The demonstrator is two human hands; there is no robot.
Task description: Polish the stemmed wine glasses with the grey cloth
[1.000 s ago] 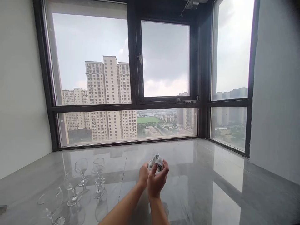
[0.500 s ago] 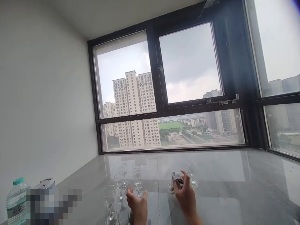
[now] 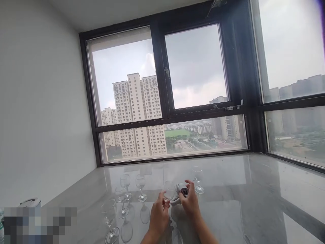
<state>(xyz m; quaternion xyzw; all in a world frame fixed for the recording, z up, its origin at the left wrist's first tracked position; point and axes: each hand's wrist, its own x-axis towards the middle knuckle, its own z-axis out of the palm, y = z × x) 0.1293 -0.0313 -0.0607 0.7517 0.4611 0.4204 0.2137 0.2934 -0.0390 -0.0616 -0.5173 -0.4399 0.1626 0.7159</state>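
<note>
My left hand (image 3: 159,213) is closed around the lower part of a clear stemmed wine glass (image 3: 168,188), whose bowl points up above the fingers. Right beside it, my right hand (image 3: 191,202) grips a bunched whitish-grey cloth (image 3: 175,200) with a dark patch. The cloth is against the glass's side or very close to it; which of the two I cannot tell. Left of my hands stand several more wine glasses, the nearest of them (image 3: 109,213) by the lower left and another (image 3: 141,184) closest to my left hand. A single wine glass (image 3: 198,183) stands upright just beyond my right hand.
All of this is on a glossy grey marble-look surface (image 3: 223,189) that reflects the glasses. A dark-framed window (image 3: 165,122) borders its far side, and a pale wall (image 3: 45,112) its left. A can-like container (image 3: 31,202) sits at lower left, partly behind a pixelated patch.
My left hand has moved right from the group of glasses, bringing one glass over to the cloth. The right hand keeps its hold on the cloth. The whole view has shifted somewhat.
</note>
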